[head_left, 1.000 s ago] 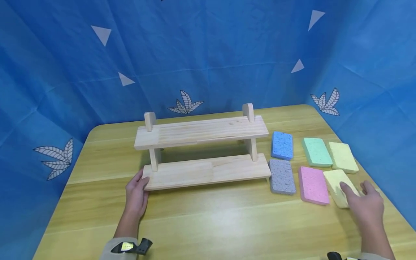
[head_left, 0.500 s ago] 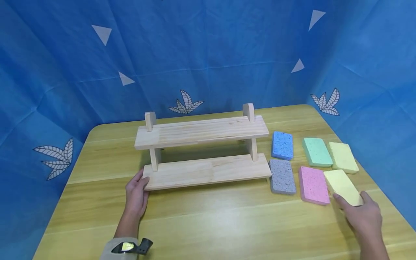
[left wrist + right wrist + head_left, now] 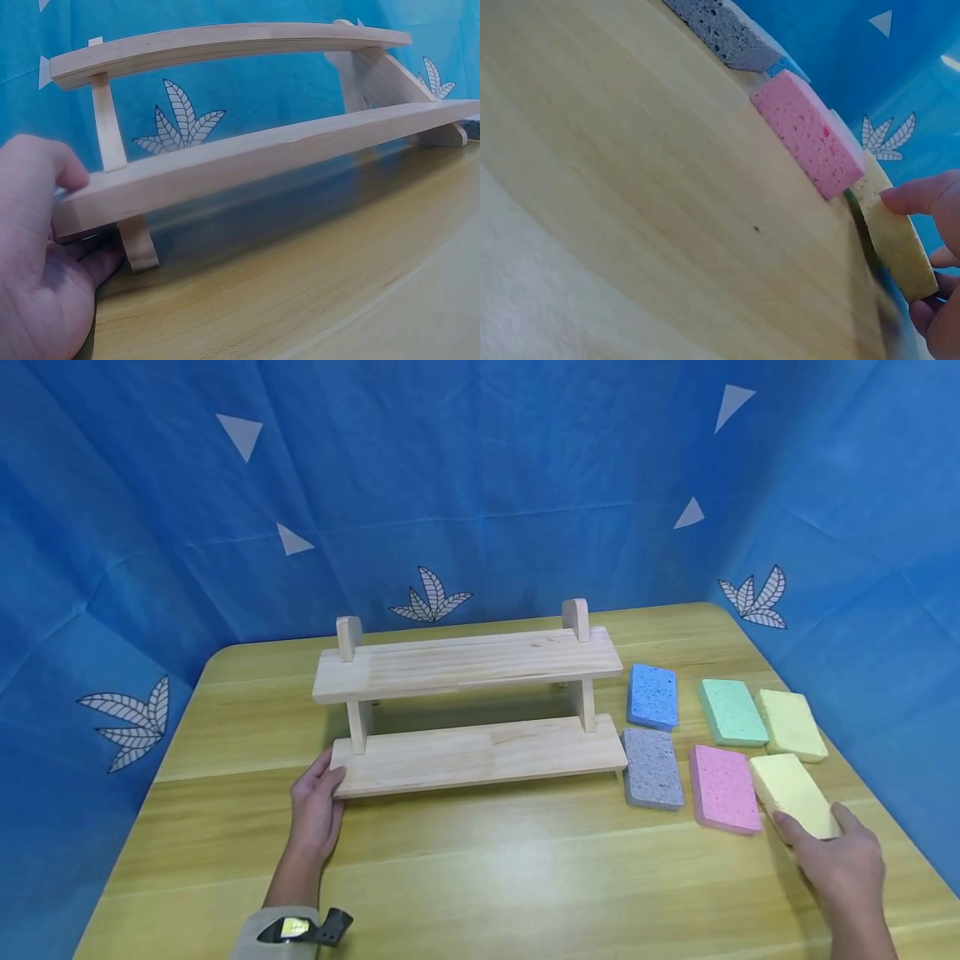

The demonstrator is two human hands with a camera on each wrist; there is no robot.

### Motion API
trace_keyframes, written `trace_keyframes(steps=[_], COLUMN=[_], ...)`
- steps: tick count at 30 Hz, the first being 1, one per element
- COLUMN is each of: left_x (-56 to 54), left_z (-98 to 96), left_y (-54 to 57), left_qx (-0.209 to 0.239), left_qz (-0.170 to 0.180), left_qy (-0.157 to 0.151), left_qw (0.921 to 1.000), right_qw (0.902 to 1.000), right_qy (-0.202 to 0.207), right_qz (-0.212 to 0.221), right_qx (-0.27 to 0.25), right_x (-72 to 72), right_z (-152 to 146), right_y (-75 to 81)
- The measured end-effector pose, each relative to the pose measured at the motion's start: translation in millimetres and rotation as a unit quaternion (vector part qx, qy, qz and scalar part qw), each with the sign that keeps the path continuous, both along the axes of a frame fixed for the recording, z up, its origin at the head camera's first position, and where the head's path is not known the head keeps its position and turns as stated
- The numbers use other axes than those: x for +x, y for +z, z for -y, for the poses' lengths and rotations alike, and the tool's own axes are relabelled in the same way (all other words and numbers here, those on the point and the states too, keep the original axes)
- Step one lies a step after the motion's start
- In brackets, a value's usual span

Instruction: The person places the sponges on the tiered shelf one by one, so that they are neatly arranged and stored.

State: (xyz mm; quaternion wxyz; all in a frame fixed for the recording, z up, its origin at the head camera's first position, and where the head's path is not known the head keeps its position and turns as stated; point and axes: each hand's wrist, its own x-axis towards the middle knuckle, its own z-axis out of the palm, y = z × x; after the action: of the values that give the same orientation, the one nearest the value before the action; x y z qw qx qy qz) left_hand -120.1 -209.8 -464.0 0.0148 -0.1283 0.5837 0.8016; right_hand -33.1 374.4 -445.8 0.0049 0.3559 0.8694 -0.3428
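A two-tier wooden shelf (image 3: 480, 752) stands in the middle of the table. My left hand (image 3: 315, 806) grips the left end of its lower board, thumb on top and fingers beneath, as the left wrist view shows. At the far right my right hand (image 3: 843, 860) holds the near end of a pale yellow sponge (image 3: 791, 793) between thumb and fingers. In the right wrist view that yellow sponge (image 3: 896, 240) is tilted, with thumb on one face and fingertips behind it. Just left of it lies a pink sponge (image 3: 724, 789).
Behind are a green sponge (image 3: 733, 712) and a second yellow sponge (image 3: 792, 724). A blue sponge (image 3: 652, 696) and a grey sponge (image 3: 652, 768) lie by the shelf's right end. Blue cloth (image 3: 480, 468) hangs along the table's back and sides.
My right hand has shifted from over the yellow sponge down to its near end and grips it there. My left hand has stayed on the shelf.
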Motion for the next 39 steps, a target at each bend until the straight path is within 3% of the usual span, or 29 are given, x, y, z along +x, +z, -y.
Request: trace_keyframes(steps=[6, 10, 22, 39], left_x=[0.2, 0.5, 0.4, -1.1], left_z=[0.5, 0.2, 0.1, -0.3], left_y=[-0.6, -1.3, -1.8, -3.7], left_qx=[0.006, 0.007, 0.002, -0.004], left_qz=[-0.002, -0.004, -0.005, -0.004], left_qy=[0.003, 0.002, 0.002, 0.008], left_qw=[1.0, 1.0, 1.0, 1.0], right_qw=[0.9999, 0.9992, 0.99, 0.977], right_qy=[-0.012, -0.013, 0.064, 0.128], right_qz=[-0.001, -0.015, -0.091, -0.163], right_qx=[0.004, 0.034, 0.087, 0.051], right_x=[1.6, 1.8, -4.9, -39.5], right_z=[1.6, 4.0, 22.9, 77.2], right_y=[7.1, 13.2, 34.4, 70.0])
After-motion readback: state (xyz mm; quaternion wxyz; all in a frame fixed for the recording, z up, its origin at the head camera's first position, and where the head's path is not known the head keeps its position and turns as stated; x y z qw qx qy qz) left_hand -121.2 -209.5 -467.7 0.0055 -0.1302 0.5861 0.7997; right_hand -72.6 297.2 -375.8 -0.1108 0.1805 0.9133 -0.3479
